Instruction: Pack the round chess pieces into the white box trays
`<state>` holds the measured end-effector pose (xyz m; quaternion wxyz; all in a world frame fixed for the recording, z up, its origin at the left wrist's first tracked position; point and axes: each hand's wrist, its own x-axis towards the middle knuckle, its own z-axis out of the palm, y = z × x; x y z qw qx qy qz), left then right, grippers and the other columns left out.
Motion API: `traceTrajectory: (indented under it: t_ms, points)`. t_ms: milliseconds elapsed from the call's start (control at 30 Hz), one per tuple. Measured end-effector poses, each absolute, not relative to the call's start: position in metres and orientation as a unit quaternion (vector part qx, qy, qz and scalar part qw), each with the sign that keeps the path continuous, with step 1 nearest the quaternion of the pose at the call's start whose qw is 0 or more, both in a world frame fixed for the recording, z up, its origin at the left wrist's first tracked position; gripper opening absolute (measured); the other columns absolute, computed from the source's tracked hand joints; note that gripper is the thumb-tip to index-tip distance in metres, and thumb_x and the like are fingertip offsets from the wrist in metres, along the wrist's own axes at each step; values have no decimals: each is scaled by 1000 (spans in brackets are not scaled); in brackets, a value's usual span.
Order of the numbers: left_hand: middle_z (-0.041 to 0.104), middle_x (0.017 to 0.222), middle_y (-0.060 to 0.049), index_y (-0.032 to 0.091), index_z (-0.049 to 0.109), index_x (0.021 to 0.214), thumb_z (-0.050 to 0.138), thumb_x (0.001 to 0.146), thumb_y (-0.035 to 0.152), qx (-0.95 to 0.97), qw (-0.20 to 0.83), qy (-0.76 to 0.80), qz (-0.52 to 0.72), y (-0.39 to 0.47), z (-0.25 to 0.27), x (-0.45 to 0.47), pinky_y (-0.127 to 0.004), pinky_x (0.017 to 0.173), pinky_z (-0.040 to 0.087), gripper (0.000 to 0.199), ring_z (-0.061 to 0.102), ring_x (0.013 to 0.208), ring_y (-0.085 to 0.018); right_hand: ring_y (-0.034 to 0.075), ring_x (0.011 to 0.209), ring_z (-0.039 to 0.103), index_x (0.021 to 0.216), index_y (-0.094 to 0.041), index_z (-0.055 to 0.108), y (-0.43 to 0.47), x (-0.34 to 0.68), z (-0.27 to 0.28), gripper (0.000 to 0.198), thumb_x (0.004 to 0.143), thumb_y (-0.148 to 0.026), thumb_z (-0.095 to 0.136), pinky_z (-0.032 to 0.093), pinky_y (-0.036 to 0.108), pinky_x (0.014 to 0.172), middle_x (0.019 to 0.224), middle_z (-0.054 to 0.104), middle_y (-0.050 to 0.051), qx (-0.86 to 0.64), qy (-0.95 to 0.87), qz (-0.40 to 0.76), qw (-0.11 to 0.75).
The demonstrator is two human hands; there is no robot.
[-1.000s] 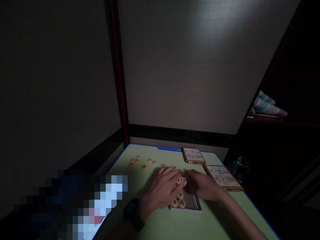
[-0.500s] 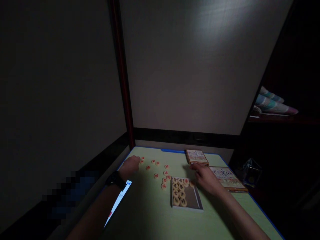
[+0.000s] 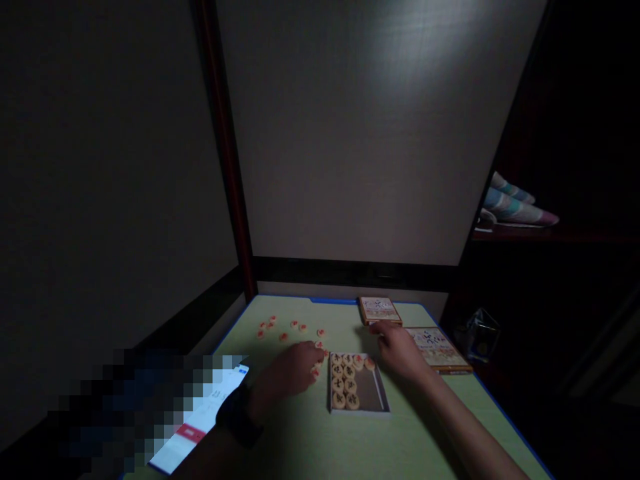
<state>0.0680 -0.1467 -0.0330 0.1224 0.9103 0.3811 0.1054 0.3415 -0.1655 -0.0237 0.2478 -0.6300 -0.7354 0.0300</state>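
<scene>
My left hand (image 3: 299, 368), with a dark watch on its wrist, reaches over red-marked xiangqi pieces left of the tray. Its fingers are bent close together and partly cover those pieces; whatever they hold is hidden. The shallow tray (image 3: 371, 391) has two columns of black-marked xiangqi pieces (image 3: 349, 385) on its left. Two red-marked pieces (image 3: 363, 362) continue its top row to the right. Beyond the tray's upper right corner hovers my right hand (image 3: 397, 348), index finger and thumb apart, nothing visible in it. More loose red-marked pieces (image 3: 283, 337) lie scattered at the far left.
Two printed boxes or lids lie on the pale green table (image 3: 280, 440): a smaller one (image 3: 380, 309) at the back, a larger one (image 3: 436, 348) at the right. A lit screen (image 3: 200, 417) is at the left edge. Walls stand behind and left.
My left hand has moved right, from the far-left loose pieces to those beside the tray, uncovering pieces there. My right hand stays beside the tray's upper right corner. The view has shifted slightly.
</scene>
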Motion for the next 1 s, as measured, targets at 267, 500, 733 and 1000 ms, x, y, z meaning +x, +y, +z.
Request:
traceTrajectory:
  t_ms: [267, 500, 733, 1000]
  points:
    - [65, 106, -8, 17, 61, 99, 48, 74, 0, 906, 127, 395, 84, -158, -23, 77, -32, 89, 47, 34, 60, 101, -22, 21, 103, 64, 101, -17, 70, -166, 340, -25, 39, 76, -2, 44, 44, 28, 90, 110, 72, 9, -631, -740, 29, 233]
    - [66, 98, -8, 16, 65, 91, 48, 74, 2, 898, 107, 402, 147, -153, -24, 78, -33, 90, 48, 28, 61, 98, -21, 21, 101, 63, 97, -18, 68, -168, 337, -25, 36, 75, -3, 44, 45, 31, 91, 107, 71, 9, -613, -742, 33, 270]
    - [69, 84, -6, 14, 64, 85, 65, 76, 18, 709, 346, 457, 410, -137, -23, 128, -27, 69, 53, 10, 66, 76, -17, 22, 103, 61, 125, -22, 55, -189, 305, -20, 43, 83, -13, 50, 50, 36, 92, 114, 64, 9, -473, -804, 55, 356]
    - [71, 73, -3, 15, 67, 77, 66, 71, 15, 704, 370, 473, 379, -131, -37, 160, -23, 60, 48, 7, 66, 69, -17, 23, 98, 61, 113, -19, 61, -187, 301, -26, 32, 86, -9, 47, 50, 35, 87, 110, 65, 12, -511, -802, -3, 309]
